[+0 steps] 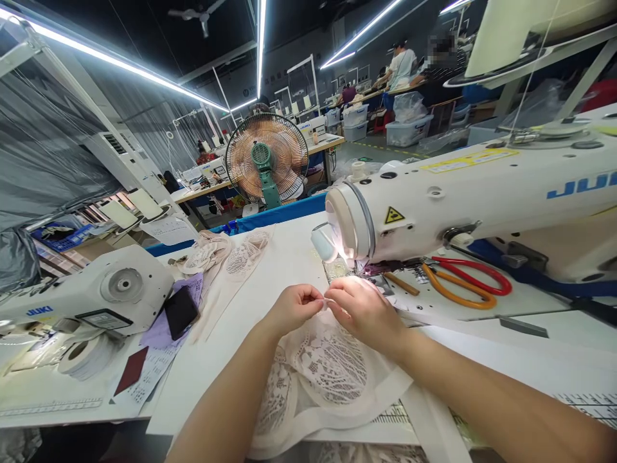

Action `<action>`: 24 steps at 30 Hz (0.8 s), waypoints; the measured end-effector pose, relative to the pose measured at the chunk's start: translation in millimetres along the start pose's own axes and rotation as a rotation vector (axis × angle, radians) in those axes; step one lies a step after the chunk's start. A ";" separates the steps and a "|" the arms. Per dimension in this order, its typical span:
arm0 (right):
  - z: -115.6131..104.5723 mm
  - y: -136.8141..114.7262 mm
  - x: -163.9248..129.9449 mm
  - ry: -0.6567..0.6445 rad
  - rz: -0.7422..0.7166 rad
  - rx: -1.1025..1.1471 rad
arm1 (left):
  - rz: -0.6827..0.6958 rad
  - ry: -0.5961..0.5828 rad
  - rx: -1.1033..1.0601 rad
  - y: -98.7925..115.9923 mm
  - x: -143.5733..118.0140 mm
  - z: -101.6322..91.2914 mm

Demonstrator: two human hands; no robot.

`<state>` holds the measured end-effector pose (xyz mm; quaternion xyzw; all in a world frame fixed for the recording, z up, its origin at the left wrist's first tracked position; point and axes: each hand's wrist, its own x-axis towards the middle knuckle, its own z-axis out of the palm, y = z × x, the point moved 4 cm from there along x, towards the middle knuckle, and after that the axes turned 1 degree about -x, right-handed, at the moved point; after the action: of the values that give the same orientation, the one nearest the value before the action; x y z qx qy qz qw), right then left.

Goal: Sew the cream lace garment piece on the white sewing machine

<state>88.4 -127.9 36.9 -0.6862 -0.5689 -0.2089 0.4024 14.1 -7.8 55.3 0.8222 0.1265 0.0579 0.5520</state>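
A pale lace bra [332, 370] lies on the white sewing table below my hands, its cups and bands spread toward the front edge. My left hand [301, 305] pinches a bit of its upper edge between thumb and fingertips. Close beside it, my right hand [361, 308] grips the same edge, fingertips almost meeting those of the left. Just behind the hands is the lit needle area of a white sewing machine [434, 199]; the right hand partly covers it. The fine piece between the fingertips is too small to make out.
Orange-handled scissors [457, 289] and red-handled scissors [482, 273] lie right, beneath the machine arm. More lace pieces [241, 257] rest at the back left. A dark phone [180, 312] lies by a second machine [110, 292]. Behind the table stands a large fan [265, 161]; people work farther back.
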 end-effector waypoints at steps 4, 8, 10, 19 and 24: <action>-3.0 -6.6 1.9 0.018 -0.069 -0.050 | -0.027 -0.025 -0.023 -0.5 -0.5 0.8; -8.8 -5.7 4.8 0.043 -0.054 -0.037 | -0.032 -0.024 -0.027 -3.8 0.7 0.3; -13.8 -2.7 6.3 0.048 -0.024 -0.003 | -0.028 0.010 -0.023 -6.1 2.5 -3.0; -26.3 21.4 11.6 -0.264 0.165 0.026 | 0.079 0.274 0.134 -20.8 13.0 -31.4; -37.9 30.7 10.5 -0.502 0.246 -0.098 | 0.205 0.393 0.312 -29.0 16.4 -39.4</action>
<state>126.8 -152.3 57.4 -0.7990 -0.5523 -0.0091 0.2376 16.4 42.3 42.9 0.8788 0.1545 0.2517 0.3748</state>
